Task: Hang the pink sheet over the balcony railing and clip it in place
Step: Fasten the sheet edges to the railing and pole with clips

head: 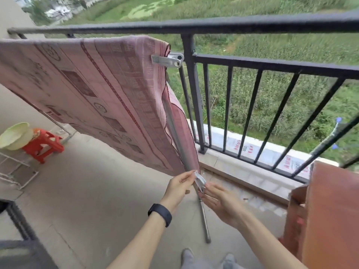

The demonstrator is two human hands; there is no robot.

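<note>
Pink sheet (101, 90) corner, at left hand (179, 185)

Sheet (93, 90) draped before railing (252, 63), stool (43, 145) far left.

Bare forearms; black wristband (160, 214) on left wrist; grey trousers (209, 263).

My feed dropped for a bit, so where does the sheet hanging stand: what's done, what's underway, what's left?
Done: the pink sheet is draped over a rail, and a white clip pins its top right corner. Underway: at the sheet's lower right corner, the left hand pinches the cloth edge together with a second clip, the right hand open beside it. Left: getting that clip seated. Whether the sheet's far left end is clipped cannot be seen.
</note>
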